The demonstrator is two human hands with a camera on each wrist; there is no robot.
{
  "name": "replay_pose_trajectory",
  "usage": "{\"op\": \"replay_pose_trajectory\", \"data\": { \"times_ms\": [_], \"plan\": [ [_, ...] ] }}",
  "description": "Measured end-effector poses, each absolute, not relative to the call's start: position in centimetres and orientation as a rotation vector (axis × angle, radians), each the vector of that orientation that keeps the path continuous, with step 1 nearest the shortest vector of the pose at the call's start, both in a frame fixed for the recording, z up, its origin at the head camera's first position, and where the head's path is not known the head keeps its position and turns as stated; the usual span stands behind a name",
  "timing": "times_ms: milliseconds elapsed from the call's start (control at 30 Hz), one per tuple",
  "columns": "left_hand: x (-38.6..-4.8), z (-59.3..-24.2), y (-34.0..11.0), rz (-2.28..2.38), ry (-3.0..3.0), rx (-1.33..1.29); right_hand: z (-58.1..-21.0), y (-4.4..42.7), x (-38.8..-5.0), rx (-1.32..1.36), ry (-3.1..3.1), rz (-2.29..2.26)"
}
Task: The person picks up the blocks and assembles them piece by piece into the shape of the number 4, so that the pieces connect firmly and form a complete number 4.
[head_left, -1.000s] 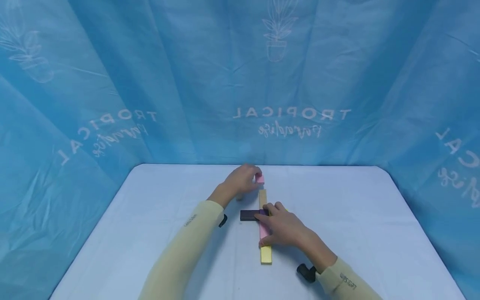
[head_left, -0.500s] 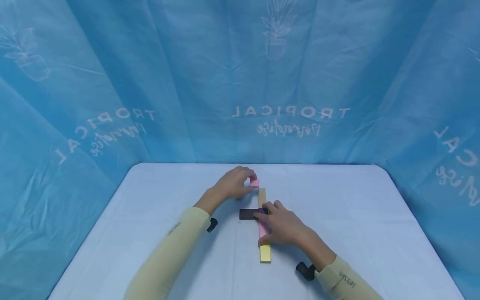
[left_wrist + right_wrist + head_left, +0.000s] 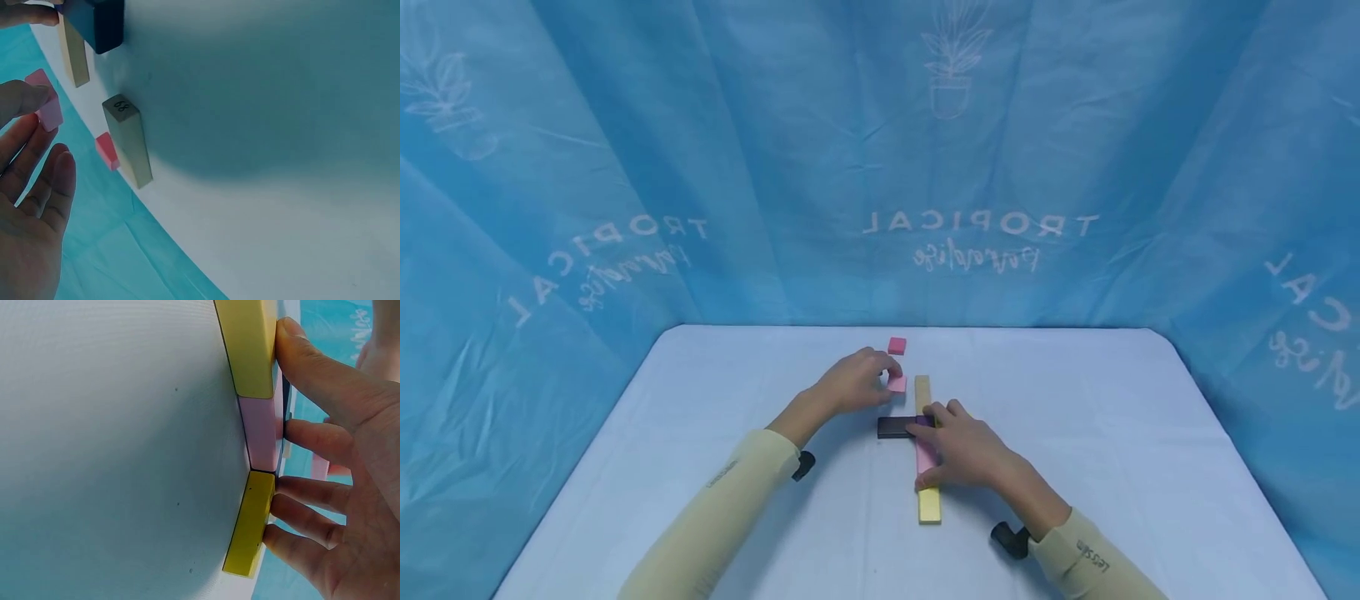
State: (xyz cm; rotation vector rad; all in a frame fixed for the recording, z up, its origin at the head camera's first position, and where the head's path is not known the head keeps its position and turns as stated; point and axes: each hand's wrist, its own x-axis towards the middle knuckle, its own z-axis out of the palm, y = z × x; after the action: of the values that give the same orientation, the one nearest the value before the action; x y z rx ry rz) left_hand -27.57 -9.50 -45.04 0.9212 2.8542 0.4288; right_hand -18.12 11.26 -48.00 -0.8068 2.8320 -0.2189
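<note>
Between thumb and fingertips, my left hand (image 3: 856,383) pinches a small pink block (image 3: 897,384), seen also in the left wrist view (image 3: 47,103). My right hand (image 3: 966,452) rests with spread fingers on a line of blocks. That line has a wooden block (image 3: 922,393) at the far end, a long pink block (image 3: 926,460), and a yellow block (image 3: 929,507) at the near end. A black block (image 3: 893,427) sticks out leftward, a purple part by its right end. In the right wrist view, my fingers and thumb touch the blocks' edges, including a bright yellow block (image 3: 249,525) beside the line.
A small red block (image 3: 897,346) lies near the table's far edge. Next to it in the left wrist view is a pale wooden block (image 3: 128,144) with a number on its end. Blue curtain (image 3: 880,167) surrounds the white table (image 3: 1075,417) at the back and sides.
My left hand has moved left and nearer to me, carrying the small pink block. The red block behind it has come into sight. My right hand has stayed on the line of blocks.
</note>
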Motion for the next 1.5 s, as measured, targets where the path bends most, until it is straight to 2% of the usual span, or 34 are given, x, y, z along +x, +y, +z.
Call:
{"op": "replay_pose_trajectory", "data": {
  "times_ms": [533, 1067, 1500],
  "plan": [
    [-25.8, -46.0, -12.7, 0.553, 2.819, 0.866, -48.3, 11.0, -17.9, -0.759, 2.814, -0.241],
    [-24.1, -47.0, -14.1, 0.515, 2.778, 0.823, -48.4, 11.2, -17.7, -0.752, 2.820, -0.258],
    [-24.0, -47.9, -14.3, 0.492, 2.775, 0.865, -48.2, 11.3, -18.0, -0.772, 2.844, -0.236]
  ]
}}
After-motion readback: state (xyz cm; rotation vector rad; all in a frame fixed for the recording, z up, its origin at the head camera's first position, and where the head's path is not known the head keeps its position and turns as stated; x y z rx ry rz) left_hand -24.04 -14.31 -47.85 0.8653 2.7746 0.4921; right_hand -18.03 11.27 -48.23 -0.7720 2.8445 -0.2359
